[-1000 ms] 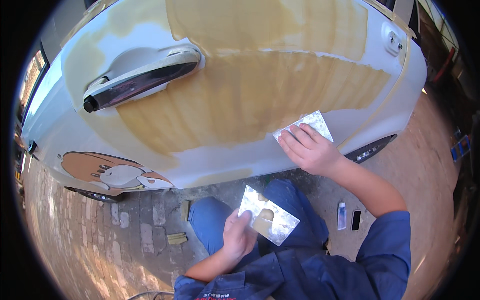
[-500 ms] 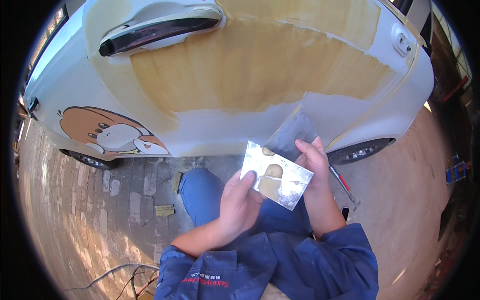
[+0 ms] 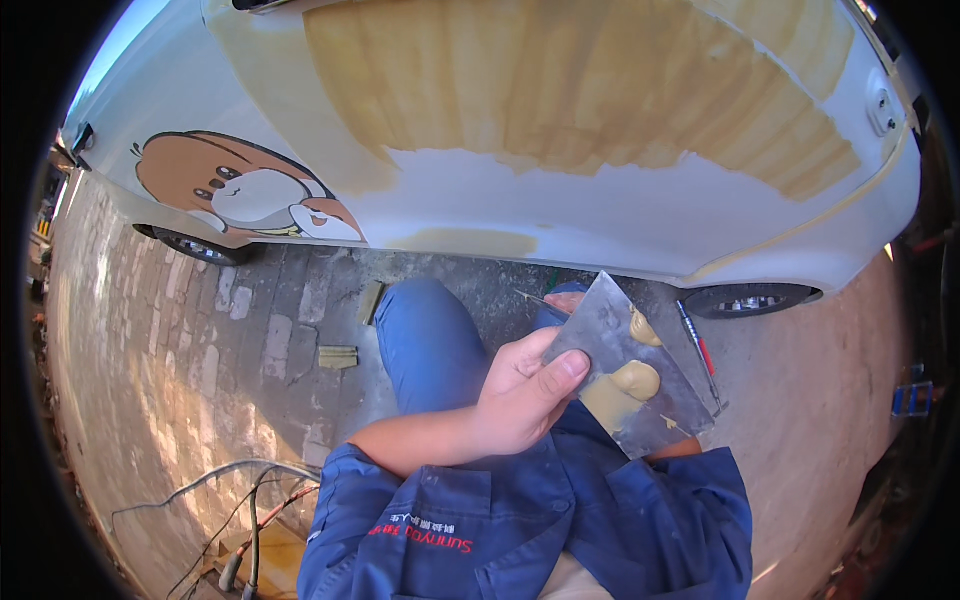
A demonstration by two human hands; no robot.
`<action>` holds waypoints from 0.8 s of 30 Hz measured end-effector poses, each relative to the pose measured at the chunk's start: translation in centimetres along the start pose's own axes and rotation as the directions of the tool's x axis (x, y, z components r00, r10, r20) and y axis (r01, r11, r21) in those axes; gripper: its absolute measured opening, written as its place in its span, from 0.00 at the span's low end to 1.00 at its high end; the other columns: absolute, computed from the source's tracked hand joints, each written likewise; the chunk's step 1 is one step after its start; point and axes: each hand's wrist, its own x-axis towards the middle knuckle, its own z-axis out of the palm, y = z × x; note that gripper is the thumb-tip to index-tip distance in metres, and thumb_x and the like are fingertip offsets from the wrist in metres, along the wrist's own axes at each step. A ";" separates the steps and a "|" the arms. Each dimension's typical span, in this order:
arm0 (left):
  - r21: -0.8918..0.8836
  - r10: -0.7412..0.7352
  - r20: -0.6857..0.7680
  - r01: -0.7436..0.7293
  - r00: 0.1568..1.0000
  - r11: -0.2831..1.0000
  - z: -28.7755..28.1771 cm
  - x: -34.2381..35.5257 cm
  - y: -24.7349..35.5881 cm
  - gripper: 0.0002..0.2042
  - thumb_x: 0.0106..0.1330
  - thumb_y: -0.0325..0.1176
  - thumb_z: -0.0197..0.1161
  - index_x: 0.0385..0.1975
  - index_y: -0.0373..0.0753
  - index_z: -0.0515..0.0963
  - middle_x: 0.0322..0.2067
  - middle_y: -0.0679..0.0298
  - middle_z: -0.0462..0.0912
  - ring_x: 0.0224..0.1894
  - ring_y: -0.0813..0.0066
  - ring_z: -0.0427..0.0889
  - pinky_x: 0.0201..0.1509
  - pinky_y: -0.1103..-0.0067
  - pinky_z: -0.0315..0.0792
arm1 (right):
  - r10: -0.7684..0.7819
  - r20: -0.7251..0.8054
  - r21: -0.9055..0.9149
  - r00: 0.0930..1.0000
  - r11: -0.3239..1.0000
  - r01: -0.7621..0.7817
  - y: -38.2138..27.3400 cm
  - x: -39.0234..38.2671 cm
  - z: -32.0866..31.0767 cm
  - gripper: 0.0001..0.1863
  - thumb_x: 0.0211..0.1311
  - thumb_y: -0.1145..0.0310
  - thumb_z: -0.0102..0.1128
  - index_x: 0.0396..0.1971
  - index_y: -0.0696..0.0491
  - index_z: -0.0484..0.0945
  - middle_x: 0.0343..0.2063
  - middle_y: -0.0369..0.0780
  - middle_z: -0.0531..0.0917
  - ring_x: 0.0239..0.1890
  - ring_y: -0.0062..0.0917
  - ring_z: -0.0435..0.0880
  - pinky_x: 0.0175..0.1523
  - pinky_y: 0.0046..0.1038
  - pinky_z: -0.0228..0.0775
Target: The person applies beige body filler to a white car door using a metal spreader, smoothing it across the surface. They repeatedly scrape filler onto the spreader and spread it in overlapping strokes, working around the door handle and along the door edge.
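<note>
Two hands: left (image 3: 528, 398) grips a smeared plate (image 3: 612, 332), apparently mostly hiding the right (image 3: 568, 298).

red-and-white lettering (image 3: 440, 543) on blue jacket (image 3: 535, 495)

Here's the metal plate (image 3: 612, 322) blocking most of the right hand (image 3: 567, 299), just a patch showing past its far side, and only a scrap of right forearm (image 3: 676, 450) below it! The left hand (image 3: 522, 393) curls its fingers under that plate, tips out of sight. Up top, the frame slices off the car (image 3: 590, 215), leaving a sliver of door handle (image 3: 262, 5). And far right, a blue object (image 3: 912, 399), too small and blurred to name!
</note>
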 end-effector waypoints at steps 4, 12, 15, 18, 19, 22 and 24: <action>0.001 -0.149 0.016 0.149 0.989 0.989 -2.2 -1.0 0.8 0.18 0.79 0.33 0.55 0.62 0.28 0.70 0.56 0.52 0.81 0.59 0.65 0.81 0.62 0.68 0.76 | -0.138 -0.198 0.535 0.970 0.814 0.225 2.6 3.1 -2.1 0.17 0.78 0.60 0.48 0.55 0.57 0.73 0.44 0.43 0.82 0.43 0.28 0.83 0.48 0.31 0.79; -0.057 -0.518 -0.005 0.517 0.856 0.854 -4.7 -0.1 -2.6 0.19 0.79 0.35 0.55 0.61 0.26 0.71 0.54 0.52 0.83 0.55 0.66 0.85 0.60 0.70 0.78 | -0.190 0.080 0.856 0.978 0.516 0.030 4.8 3.3 -5.9 0.17 0.74 0.54 0.55 0.44 0.53 0.68 0.28 0.37 0.71 0.28 0.24 0.73 0.33 0.26 0.70; -0.073 -0.510 0.025 0.511 0.860 0.857 -3.8 0.8 -2.9 0.19 0.79 0.34 0.54 0.60 0.24 0.71 0.55 0.52 0.82 0.55 0.65 0.84 0.61 0.69 0.77 | -0.298 0.149 0.798 0.943 0.600 0.064 5.3 3.1 -4.7 0.21 0.70 0.53 0.62 0.44 0.54 0.67 0.28 0.36 0.71 0.28 0.21 0.70 0.30 0.23 0.64; -0.072 -0.440 0.030 0.441 0.897 0.894 -2.9 2.3 -2.3 0.19 0.78 0.32 0.53 0.59 0.23 0.73 0.54 0.52 0.82 0.55 0.65 0.83 0.63 0.68 0.74 | -0.264 0.145 0.739 0.954 0.670 0.073 5.3 2.8 -3.6 0.23 0.65 0.56 0.69 0.44 0.54 0.66 0.28 0.36 0.70 0.28 0.17 0.67 0.30 0.20 0.59; -0.067 -0.422 0.029 0.423 0.906 0.904 -3.0 2.9 -1.9 0.18 0.78 0.32 0.53 0.59 0.23 0.73 0.54 0.52 0.82 0.55 0.66 0.83 0.63 0.69 0.74 | -0.148 0.122 0.693 0.981 0.720 0.022 5.1 2.7 -3.5 0.24 0.65 0.54 0.68 0.44 0.54 0.66 0.29 0.36 0.71 0.28 0.17 0.68 0.30 0.20 0.60; -0.042 -0.439 0.071 0.443 0.895 0.896 -4.0 3.7 -1.1 0.18 0.78 0.32 0.55 0.58 0.24 0.74 0.51 0.53 0.84 0.54 0.68 0.84 0.62 0.71 0.76 | -0.180 0.056 0.754 0.982 0.652 0.076 4.5 3.0 -3.9 0.23 0.69 0.51 0.62 0.45 0.55 0.67 0.29 0.37 0.71 0.29 0.21 0.70 0.31 0.24 0.65; 0.064 -0.512 0.060 0.508 0.857 0.859 -4.6 2.8 -1.6 0.17 0.78 0.34 0.56 0.57 0.26 0.74 0.49 0.56 0.84 0.52 0.72 0.85 0.59 0.75 0.77 | -0.202 0.061 0.865 0.978 0.500 0.049 4.1 3.6 -4.9 0.22 0.71 0.51 0.59 0.45 0.56 0.67 0.29 0.37 0.71 0.29 0.23 0.71 0.32 0.25 0.68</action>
